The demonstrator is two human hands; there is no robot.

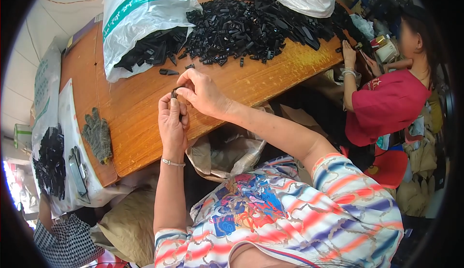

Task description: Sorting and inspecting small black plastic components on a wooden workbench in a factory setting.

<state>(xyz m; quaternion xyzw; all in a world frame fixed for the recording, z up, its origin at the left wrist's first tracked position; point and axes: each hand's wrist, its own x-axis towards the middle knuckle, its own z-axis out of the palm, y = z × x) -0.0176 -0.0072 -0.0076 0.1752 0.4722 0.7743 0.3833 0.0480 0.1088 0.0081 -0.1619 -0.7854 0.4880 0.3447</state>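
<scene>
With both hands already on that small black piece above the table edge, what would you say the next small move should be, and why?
Probably press the small black piece together. The left hand holds it from below, the right hand pinches its top, and neither grip reaches toward the pile of black parts further along the wooden table.

Left hand (173,123) raised, fingers curled, thumb up. Right hand (203,93) just above, fingertips pinched, touching left fingertips. Both forearms bare, converging; bracelet on left wrist.

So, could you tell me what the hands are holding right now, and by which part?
Both hands pinch one small black plastic piece above the wooden table: the left hand grips its lower end, the right hand its upper end, by the fingertips.
</scene>
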